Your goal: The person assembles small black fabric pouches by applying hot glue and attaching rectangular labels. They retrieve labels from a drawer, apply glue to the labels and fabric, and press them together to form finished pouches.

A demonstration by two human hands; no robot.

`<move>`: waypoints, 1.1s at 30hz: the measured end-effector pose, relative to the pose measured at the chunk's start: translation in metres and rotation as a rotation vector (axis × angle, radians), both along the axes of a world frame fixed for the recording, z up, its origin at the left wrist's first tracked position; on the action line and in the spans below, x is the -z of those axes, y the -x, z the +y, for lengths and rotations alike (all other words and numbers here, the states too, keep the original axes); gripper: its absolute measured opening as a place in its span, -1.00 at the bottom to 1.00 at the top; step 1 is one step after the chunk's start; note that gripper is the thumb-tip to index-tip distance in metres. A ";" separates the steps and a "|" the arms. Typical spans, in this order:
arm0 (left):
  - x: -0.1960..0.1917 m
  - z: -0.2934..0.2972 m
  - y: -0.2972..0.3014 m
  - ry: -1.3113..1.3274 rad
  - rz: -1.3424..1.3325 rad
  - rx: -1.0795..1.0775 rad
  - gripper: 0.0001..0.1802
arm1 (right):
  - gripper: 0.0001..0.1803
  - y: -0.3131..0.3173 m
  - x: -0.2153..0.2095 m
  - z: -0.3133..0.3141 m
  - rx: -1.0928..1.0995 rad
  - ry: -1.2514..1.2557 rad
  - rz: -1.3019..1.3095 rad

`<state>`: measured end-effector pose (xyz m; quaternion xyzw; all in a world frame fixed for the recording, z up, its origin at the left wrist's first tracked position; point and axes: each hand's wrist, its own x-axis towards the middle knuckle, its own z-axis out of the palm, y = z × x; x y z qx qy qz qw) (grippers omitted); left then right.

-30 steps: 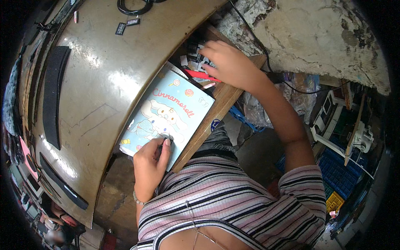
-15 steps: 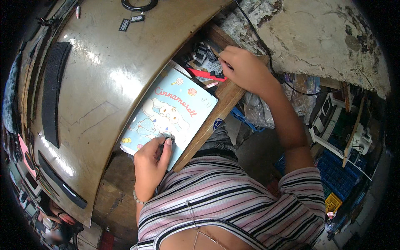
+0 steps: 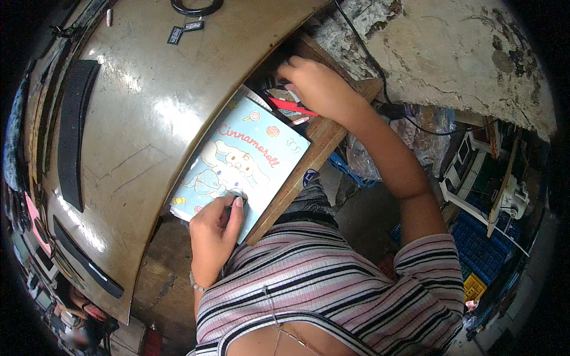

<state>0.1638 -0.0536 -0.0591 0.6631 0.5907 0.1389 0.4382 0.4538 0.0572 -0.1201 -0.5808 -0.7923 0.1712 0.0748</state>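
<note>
A wooden drawer [image 3: 332, 137] stands pulled out from under the table. In it lies a light blue notebook [image 3: 261, 196] with cartoon characters on its cover. My left hand [image 3: 215, 234] rests over the notebook's near corner, thumb and finger pinched on a small dark piece too small to name. My right hand [image 3: 320, 86] reaches into the drawer's far end, above small black-and-white labels and a red strip [image 3: 291, 107]. Its fingers are bent down among these things, and their tips are partly hidden, so what they hold, if anything, does not show.
The shiny brown tabletop [image 3: 136, 148] holds two black labels [image 3: 184, 31], a black ring [image 3: 197, 6] and black strap pieces [image 3: 78, 136]. A worn wall [image 3: 451, 53] with a dark cable rises at right. Plastic bags [image 3: 363, 157] and blue crates [image 3: 484, 243] sit below.
My right hand has moved from the drawer's outer side farther inward, toward the table, and now covers more of the labels. My left hand stays over the notebook.
</note>
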 end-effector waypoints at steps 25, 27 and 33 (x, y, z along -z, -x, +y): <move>0.001 0.000 0.000 0.041 0.016 -0.010 -0.79 | -0.49 -0.029 -0.049 -0.049 0.403 0.531 1.253; 0.001 0.000 0.000 0.024 -0.008 -0.007 -0.79 | -0.52 -0.029 -0.052 -0.052 0.399 0.527 0.901; 0.003 -0.002 -0.001 0.019 -0.006 -0.022 -0.80 | -0.52 -0.016 -0.048 -0.051 0.110 0.072 0.292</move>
